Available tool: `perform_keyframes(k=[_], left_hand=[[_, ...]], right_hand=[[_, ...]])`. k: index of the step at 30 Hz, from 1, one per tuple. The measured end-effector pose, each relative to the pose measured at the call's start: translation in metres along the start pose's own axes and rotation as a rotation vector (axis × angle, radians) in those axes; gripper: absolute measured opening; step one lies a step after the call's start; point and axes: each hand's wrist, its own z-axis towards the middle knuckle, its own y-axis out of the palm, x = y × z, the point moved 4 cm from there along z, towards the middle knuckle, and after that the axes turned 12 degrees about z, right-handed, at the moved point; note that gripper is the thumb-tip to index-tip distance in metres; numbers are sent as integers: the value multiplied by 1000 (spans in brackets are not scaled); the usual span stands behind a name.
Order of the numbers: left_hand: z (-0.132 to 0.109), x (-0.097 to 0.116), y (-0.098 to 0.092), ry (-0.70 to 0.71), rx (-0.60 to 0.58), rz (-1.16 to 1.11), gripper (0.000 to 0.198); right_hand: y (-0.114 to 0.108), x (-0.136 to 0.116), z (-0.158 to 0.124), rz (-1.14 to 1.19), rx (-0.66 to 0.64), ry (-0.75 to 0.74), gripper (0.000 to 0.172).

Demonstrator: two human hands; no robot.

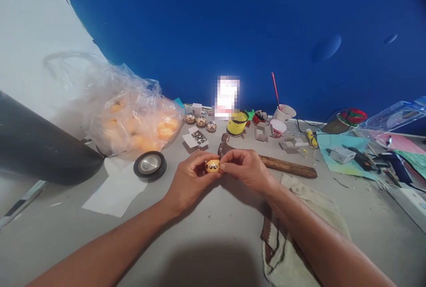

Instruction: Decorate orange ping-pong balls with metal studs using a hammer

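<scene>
My left hand (191, 180) is closed around a small yellow-orange ball (209, 168), with several shiny silver tack heads set in its near face. My right hand (248, 171) is closed in a pinch, thumb and forefinger at the ball's right edge; whatever lies between those fingertips is too small to make out. Behind the ball stands an opened small white box (199, 138) of silver tacks. Further back sit several silver-covered balls (211, 126). A hammer (288, 166) with a wooden handle lies just beyond my right hand.
Orange balls fill a clear plastic bag (133, 118) at the left. A black-rimmed metal disc (149, 165) rests by white paper (115, 194). Beneath my right forearm lies a cloth (309, 207). A yellow tape roll (237, 123) and a white cup (285, 113) stand along the blue wall.
</scene>
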Motion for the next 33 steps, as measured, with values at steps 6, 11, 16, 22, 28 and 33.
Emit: perform_keyframes(k=[6, 11, 16, 22, 28, 33], left_hand=[[-1, 0, 1, 27, -3, 42, 24], [-2, 1, 1, -27, -44, -32, 26], [-1, 2, 3, -117, -110, -144, 31], [-2, -2, 8, -203, -187, -255, 41], [-3, 1, 7, -211, -152, -225, 40], [-1, -3, 8, -297, -171, -300, 50]], right_hand=[[3, -2, 0, 5, -8, 22, 11], [3, 2, 0, 100, -68, 36, 20], [-1, 4, 2, 70, -78, 46, 28], [-4, 3, 2, 41, -131, 11, 32], [-3, -10, -2, -289, -37, -100, 18], [-30, -19, 3, -662, 150, -247, 11]])
